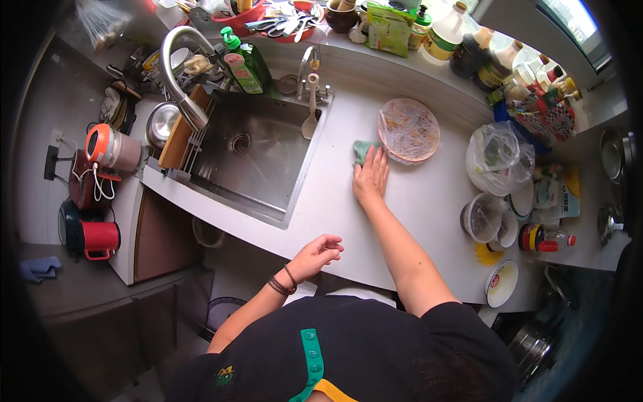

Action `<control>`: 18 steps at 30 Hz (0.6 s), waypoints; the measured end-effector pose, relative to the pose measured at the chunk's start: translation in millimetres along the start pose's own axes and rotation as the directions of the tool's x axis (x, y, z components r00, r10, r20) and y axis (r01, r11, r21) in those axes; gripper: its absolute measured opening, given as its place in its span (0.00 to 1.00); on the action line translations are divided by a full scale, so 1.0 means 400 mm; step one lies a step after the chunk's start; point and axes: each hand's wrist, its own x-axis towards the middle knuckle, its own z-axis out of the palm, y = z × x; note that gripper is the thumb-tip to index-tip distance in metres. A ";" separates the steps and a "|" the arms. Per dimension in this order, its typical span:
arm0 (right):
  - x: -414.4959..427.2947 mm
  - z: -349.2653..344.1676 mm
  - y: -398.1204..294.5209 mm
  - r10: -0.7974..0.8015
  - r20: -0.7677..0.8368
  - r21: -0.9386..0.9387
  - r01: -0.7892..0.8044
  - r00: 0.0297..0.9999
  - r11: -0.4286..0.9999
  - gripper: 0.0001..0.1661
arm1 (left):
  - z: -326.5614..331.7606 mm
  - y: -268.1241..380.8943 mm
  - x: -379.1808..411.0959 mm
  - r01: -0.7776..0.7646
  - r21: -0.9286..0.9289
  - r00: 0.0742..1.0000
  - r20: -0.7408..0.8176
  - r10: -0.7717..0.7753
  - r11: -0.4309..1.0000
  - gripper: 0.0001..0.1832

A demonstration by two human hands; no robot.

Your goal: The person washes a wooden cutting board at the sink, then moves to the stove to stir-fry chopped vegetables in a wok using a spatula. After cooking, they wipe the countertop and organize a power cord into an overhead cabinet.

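Observation:
My right hand (370, 175) presses a green cloth (362, 151) onto the white countertop (336, 201), fingers extended over it. Its fingertips are beside a round plate covered with plastic wrap (408, 130). My left hand (321, 254) hovers at the counter's front edge, fingers loosely bent, with nothing in it. Left of my right hand lies a stainless steel sink (251, 166), where a light spatula (311, 113) leans at the right wall.
A curved faucet (176, 75) and a green dish soap bottle (246, 65) stand by the sink. Bowls (485, 216), a plastic bag (497, 156) and a lying sauce bottle (545, 238) crowd the right side. Condiment bottles (444, 35) line the sill.

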 end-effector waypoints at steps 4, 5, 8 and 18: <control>0.226 0.053 -0.127 0.011 -0.111 -0.028 -0.015 0.994 1.000 0.34 | -0.183 0.040 -0.058 0.024 0.027 0.999 -0.024 -0.023 0.999 0.20; 0.229 0.063 -0.149 0.004 -0.099 -0.025 -0.007 0.995 1.000 0.32 | -0.222 0.039 -0.075 0.041 0.033 0.999 -0.032 -0.040 0.999 0.20; 0.127 0.161 -0.224 -0.326 -0.108 0.018 0.330 0.939 0.944 0.26 | -0.306 0.046 -0.100 0.097 0.010 0.994 -0.050 -0.097 0.995 0.19; -0.062 0.064 -0.075 0.033 -0.455 0.042 -0.016 0.890 0.999 0.27 | -0.351 0.096 -0.080 0.034 -0.040 0.999 0.007 -0.034 0.999 0.19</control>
